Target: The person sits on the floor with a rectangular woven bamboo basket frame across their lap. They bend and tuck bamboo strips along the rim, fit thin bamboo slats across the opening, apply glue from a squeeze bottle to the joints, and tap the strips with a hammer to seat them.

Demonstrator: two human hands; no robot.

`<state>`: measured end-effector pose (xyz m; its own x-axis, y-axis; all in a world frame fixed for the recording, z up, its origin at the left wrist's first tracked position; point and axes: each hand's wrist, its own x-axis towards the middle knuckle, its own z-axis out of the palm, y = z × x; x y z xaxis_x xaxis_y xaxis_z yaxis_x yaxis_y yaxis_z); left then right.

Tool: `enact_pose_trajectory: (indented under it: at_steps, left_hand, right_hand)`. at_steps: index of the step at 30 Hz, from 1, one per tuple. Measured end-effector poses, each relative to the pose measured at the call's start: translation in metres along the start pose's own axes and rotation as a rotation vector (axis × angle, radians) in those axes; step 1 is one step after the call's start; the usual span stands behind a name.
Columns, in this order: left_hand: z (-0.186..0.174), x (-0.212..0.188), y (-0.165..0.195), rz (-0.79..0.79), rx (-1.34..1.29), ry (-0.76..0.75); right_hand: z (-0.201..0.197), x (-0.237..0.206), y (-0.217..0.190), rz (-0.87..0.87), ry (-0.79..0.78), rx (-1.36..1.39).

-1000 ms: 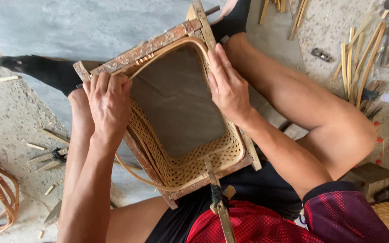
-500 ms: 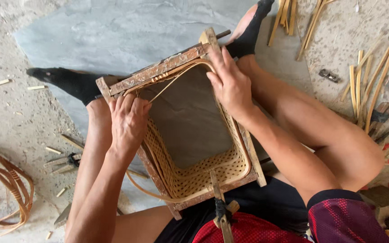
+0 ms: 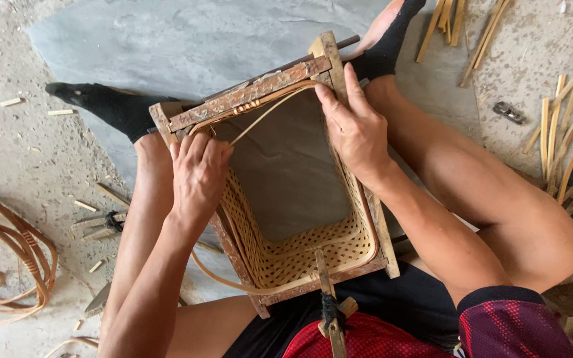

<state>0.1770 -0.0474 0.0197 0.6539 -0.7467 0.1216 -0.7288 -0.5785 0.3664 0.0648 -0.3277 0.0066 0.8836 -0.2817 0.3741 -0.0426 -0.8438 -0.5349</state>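
Head view: the camera looked straight down at a person seated on a grey floor slab point(image 3: 167, 40), legs spread around a square wooden frame point(image 3: 253, 93).
Frame: it sat tilted between the thighs, its far corner near the right foot's black sock point(image 3: 382, 56), its near rail close to the red shorts.
Basket: a woven cane basket point(image 3: 300, 255) lined the inside of the frame, open-weave walls showing on the near and left sides, the grey floor visible through its open middle.
Left hand: the left hand point(image 3: 197, 176) lay on the frame's left rail, fingers curled and pinched on a thin cane strip point(image 3: 266, 113).
Strip: it ran taut from the left fingers up and right to the frame's far rail, just beside the right hand's fingertips.
Right hand: the right hand point(image 3: 353, 129) pressed flat on the right rail, fingers spread and extended along the wood, thumb inside against the weave; it gripped nothing that could be seen.
Loose cane: a long strand point(image 3: 217, 275) curved out under the left forearm and along the near rail.
Near rail: a wooden stick with a dark binding point(image 3: 329, 308) stood against it.
Floor, left: a coil of brown cane point(image 3: 14, 265) and pliers point(image 3: 104, 222) lay well apart from the frame.
Floor, right: split bamboo slats point(image 3: 565, 132) lay scattered beside the right knee.
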Motion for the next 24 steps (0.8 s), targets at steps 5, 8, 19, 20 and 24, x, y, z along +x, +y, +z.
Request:
enact_pose_trajectory:
  at_steps: [5, 8, 19, 20, 24]
  left_hand:
    - [-0.002, 0.016, 0.003, -0.031, 0.027, 0.082]
    - [-0.005, 0.023, 0.004, -0.041, 0.064, 0.082]
    - [-0.021, 0.036, 0.012, -0.043, -0.032, 0.086]
    - [-0.034, 0.041, 0.015, -0.052, -0.050, 0.065]
    - [-0.090, 0.019, 0.028, -0.167, -0.168, 0.006]
  right_hand:
    - [-0.001, 0.004, 0.002, -0.005, -0.004, 0.003]
    - [-0.010, 0.012, -0.007, 0.012, -0.010, -0.002]
    - [0.071, 0.063, -0.055, -0.577, -0.282, 0.128]
    - [0.079, 0.063, -0.052, -0.582, -0.273, 0.123]
    - [0.091, 0.050, -0.042, -0.565, -0.250, 0.106]
